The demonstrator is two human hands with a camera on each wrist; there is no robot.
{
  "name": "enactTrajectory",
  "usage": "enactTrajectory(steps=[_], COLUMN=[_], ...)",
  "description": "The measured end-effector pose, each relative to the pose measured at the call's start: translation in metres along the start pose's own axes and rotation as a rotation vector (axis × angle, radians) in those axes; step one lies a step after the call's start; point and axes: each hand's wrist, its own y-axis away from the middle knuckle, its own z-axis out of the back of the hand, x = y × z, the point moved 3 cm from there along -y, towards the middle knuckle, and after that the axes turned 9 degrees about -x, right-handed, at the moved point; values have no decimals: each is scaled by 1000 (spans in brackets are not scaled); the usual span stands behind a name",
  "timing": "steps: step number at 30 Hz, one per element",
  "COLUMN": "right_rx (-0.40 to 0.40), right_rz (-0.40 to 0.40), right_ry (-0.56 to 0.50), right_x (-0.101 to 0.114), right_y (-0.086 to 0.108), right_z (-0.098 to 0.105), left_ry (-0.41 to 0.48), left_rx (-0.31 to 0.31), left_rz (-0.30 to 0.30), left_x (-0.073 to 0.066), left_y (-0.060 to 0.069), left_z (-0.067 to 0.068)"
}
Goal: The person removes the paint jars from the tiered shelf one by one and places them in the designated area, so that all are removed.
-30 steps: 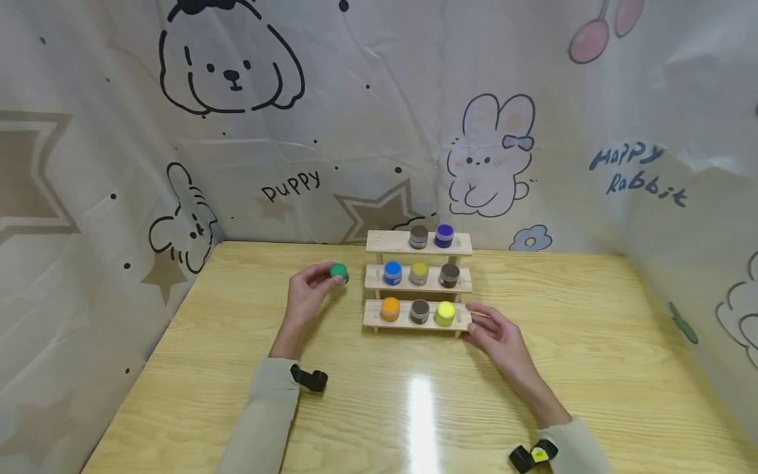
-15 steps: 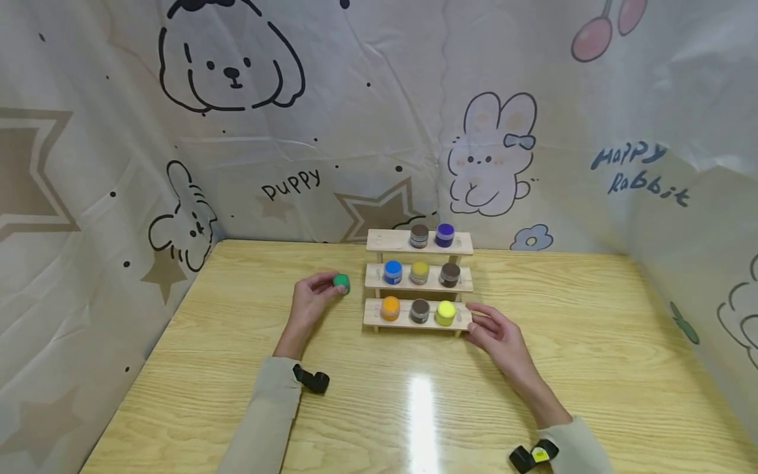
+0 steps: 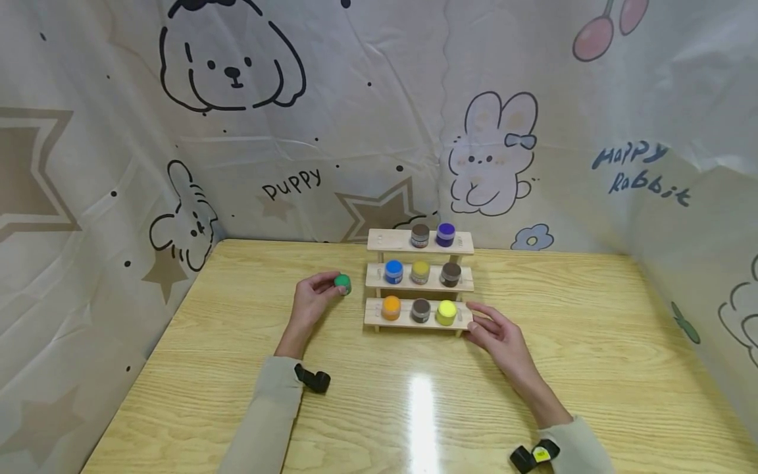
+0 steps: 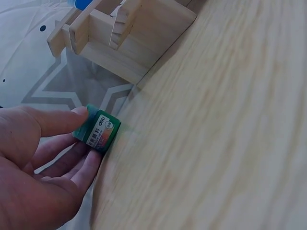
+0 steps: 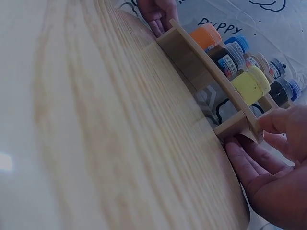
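Just left of the wooden rack point(image 3: 435, 276), our left hand point(image 3: 310, 299) pinches the green jar point(image 3: 343, 284), with the thumb on our side of it and the fingers on the other. We see the jar's lid in the head view, but we cannot tell whether its base touches the table point(image 3: 355, 395). Our right hand point(image 3: 500, 336) grips the right end of the lowest shelf, thumb to the front edge and fingers tucked beneath.

So the rack sits between our hands, and the relation that counts, we judge, is the short gap from the jar rightward to the rack's left side. The jar lies about level with the middle shelf, nearer to us than the top one. Our left hand is much the closer to it; our right is across the rack's full length. The shelves' long axis runs left to right, rising in steps away from us.

Along the bottom stand orange point(image 3: 391, 307), dark point(image 3: 421, 310) and bright yellow jars point(image 3: 447, 313); the middle shelf carries three more. On the top shelf, a brown jar point(image 3: 420, 235) and a purple jar point(image 3: 446, 234) stand at centre and right. Behind hangs a printed backdrop point(image 3: 367, 131).
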Motion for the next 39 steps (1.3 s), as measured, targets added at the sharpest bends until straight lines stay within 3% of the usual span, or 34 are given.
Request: enactTrajectory(steps=[7,12,15,20,24,32,36,39], right_rx=[19,20,22,24,25,16,18,18], right_rz=[8,10,16,20,17,5,4,6], right_ry=[-2,-7,-5,-6,-6,-7,-5,-5], right_x=[0,1,1,1,0,-1,0,0], right_y=[-1,-1,-2,-2,-2,-2,-1,-2], right_z=[0,1,1,1,1,0,0,0], left_ry=[1,-28,-60,-70,-11,77,70,34], left_rx=[4,-29,-63,-107,-102,-46,-16,24], left_rz=[-20,-60,-105,-241,-314,-384,-405,-389], left_x=[-6,-19,-31,-54,-70,-88,-100,-108], left_y=[2,6,10,17,23,29,25,21], left_z=[0,-2,-5,-13,-23,-52,-67,-79])
